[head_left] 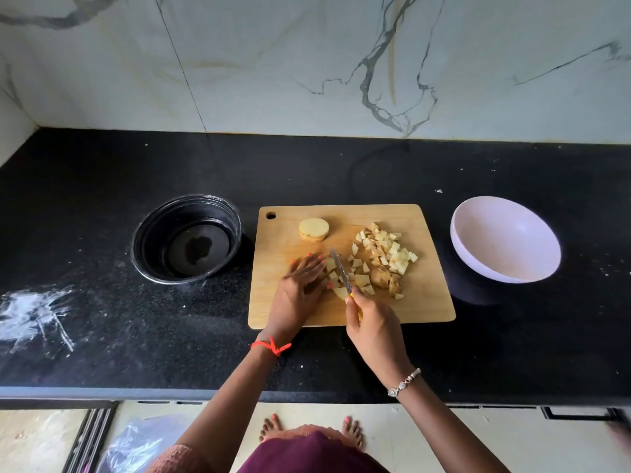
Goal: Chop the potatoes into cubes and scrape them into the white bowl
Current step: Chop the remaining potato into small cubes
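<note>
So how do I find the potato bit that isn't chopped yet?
Find the wooden cutting board on the black counter. Near its round hole sits a stack of round potato slices. The other potato pieces are cut chunks, not whole circles.

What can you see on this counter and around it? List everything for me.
cutting board: one, light wood, countertop centre
potato cubes: many, pale yellow, board's right half
potato slices: one stack, pale yellow, board's far left
knife: one, steel blade, among the near cubes
white bowl: one, white, right of board
black bowl: one, black, left of board
countertop: one, speckled black
marble wall: one, white with grey veins, behind
powder smear: one, white, counter's left
plastic bag: one, clear, floor, lower left
feet: two, bare, floor
left hand: one, red wrist thread, pressing potato pieces
right hand: one, silver bracelet, gripping knife
</note>
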